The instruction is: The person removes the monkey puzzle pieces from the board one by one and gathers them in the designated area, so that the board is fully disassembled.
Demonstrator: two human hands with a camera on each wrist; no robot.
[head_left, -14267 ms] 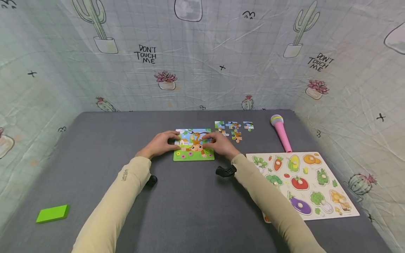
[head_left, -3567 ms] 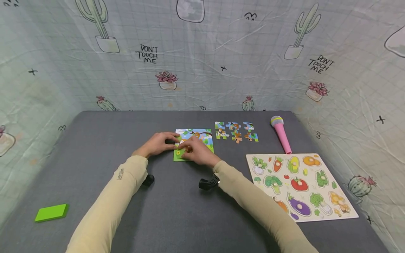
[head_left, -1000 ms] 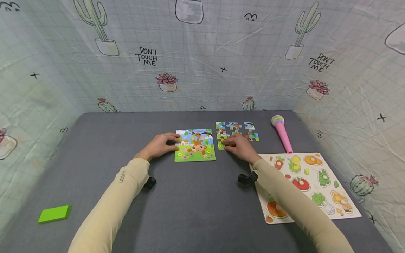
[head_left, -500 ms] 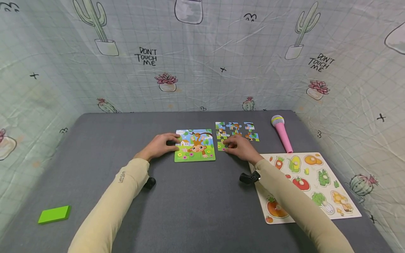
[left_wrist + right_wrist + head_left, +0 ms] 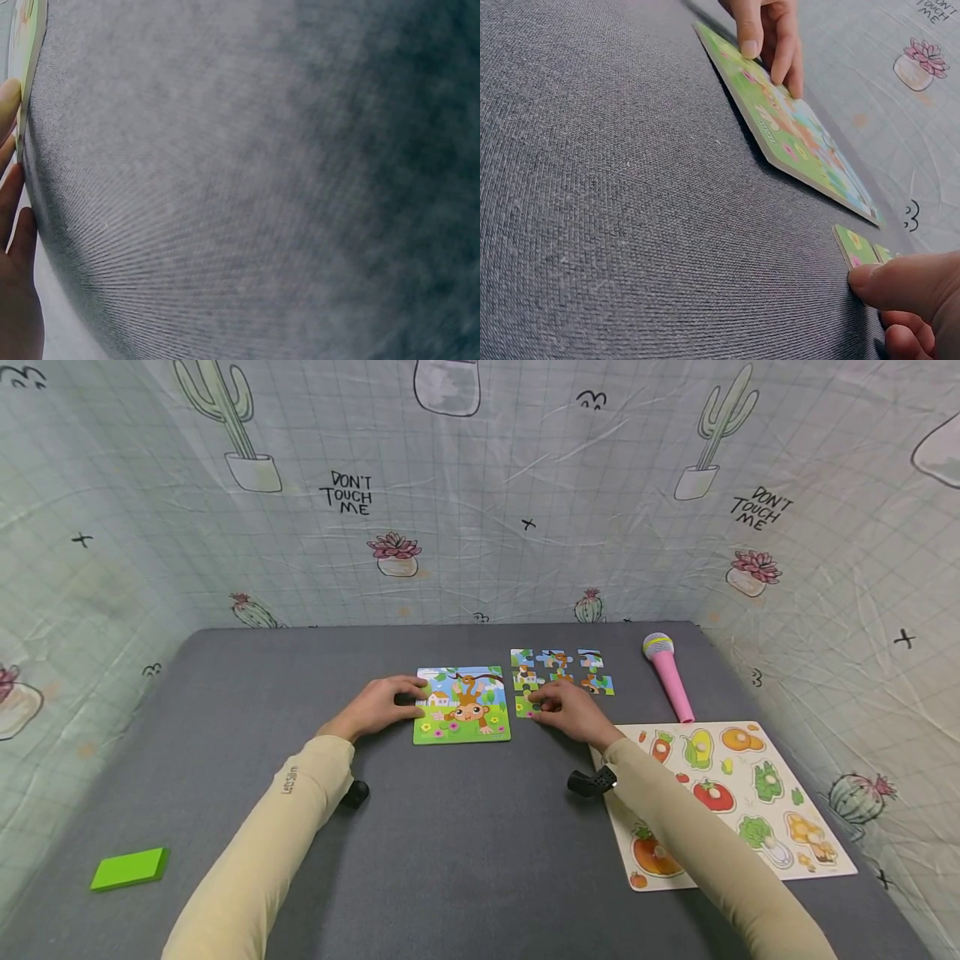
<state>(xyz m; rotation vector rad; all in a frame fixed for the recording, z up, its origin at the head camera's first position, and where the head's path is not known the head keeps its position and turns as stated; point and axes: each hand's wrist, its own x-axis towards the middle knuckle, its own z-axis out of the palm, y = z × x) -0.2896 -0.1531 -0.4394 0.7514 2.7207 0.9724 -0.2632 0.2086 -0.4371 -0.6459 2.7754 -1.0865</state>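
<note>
In the head view a flat puzzle board (image 5: 472,727) with a monkey picture lies on the grey table. My left hand (image 5: 375,703) rests at its left edge; the right wrist view shows that hand's thumb and fingertips touching the board's face. To the right of the board, my right hand (image 5: 572,708) pinches a green jigsaw piece (image 5: 853,246) with flowers on it, between thumb and fingers. This piece sits at the front left of several loose jigsaw pieces (image 5: 592,658), laid out in rows. The right hand partly covers the pieces behind it.
A wooden board with vegetable shapes (image 5: 750,777) lies at the right, partly under the right sleeve. Behind it is a pink toy microphone (image 5: 671,681). A bright green block (image 5: 129,868) lies far left. A patterned cloth (image 5: 465,527) hangs behind the table.
Loose pieces have been added right of the board over these frames. Since 3.6 seconds ago my right hand has moved from the board's lower left to the rows with the flowered piece.
</note>
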